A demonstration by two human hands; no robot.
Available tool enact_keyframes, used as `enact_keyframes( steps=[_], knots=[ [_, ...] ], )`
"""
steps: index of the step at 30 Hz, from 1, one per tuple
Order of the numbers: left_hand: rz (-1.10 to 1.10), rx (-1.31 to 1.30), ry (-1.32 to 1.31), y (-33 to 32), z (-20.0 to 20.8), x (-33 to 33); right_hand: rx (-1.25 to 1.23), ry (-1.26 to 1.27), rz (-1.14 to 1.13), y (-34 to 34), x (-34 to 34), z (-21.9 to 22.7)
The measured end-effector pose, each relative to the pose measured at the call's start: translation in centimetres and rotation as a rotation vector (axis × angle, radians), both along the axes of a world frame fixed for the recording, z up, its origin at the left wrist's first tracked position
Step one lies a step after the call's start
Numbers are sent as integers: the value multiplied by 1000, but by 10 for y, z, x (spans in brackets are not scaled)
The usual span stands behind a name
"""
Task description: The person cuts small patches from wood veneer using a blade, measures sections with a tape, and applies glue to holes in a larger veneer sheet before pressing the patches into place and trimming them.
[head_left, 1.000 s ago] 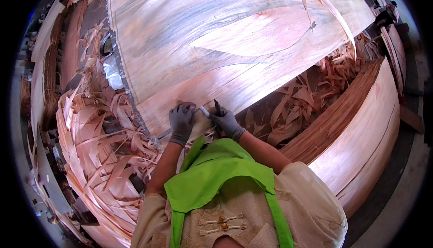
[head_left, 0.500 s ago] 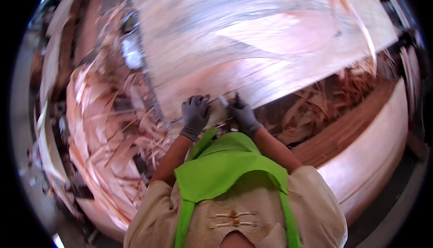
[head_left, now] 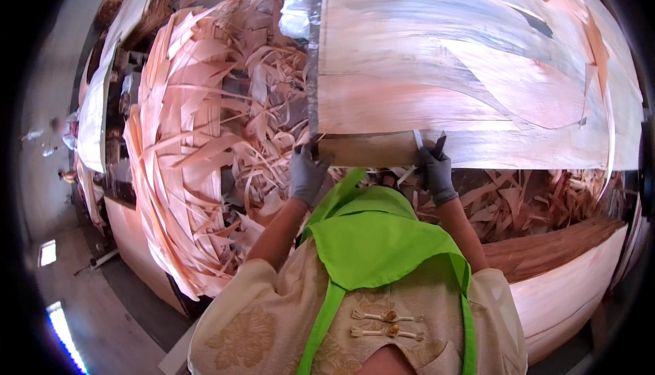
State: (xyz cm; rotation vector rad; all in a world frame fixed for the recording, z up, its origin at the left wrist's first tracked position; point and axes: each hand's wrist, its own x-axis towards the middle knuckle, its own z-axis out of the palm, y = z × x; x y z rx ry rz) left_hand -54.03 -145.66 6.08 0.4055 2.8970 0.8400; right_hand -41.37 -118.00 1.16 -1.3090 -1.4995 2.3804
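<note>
A broad, pale sheet of wood veneer lies spread before me, its upper surface marked by wavy edges and a dark gap. Along its near edge, between my hands, runs a narrow, browner strip of veneer. My left hand, in a grey glove, is closed at the left end of that strip, fingers curled over its edge. At the strip's right end, my gloved right hand is closed around a knife with a dark handle; a pale, narrow blade-like piece points away from me beside it.
Curled veneer scraps heap up at left, beside a bundle of long veneer strips. A clear plastic bag sits by the sheet's left edge. More scraps and a veneer stack are at right.
My view has turned, so the sheet now looks level and farther right. My hands have moved apart, and the browner strip between them shows more.
</note>
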Motion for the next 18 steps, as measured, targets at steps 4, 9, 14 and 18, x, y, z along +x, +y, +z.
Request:
enact_keyframes(
  steps=[4, 9, 14, 18],
  knots=[
    [84, -32, -91, 2, -11, -4, 29, -25, -21, -1, -2, -2],
    [133, 254, -22, -10, -35, -9, 8, 32, -38, -2, -3, 0],
    [189, 242, -34, -6, -50, -18, -19, 22, -67, -5, -5, 10],
    [202, 168, -39, 2, -43, -19, 15, 8, -64, -6, -6, 10]
  ],
)
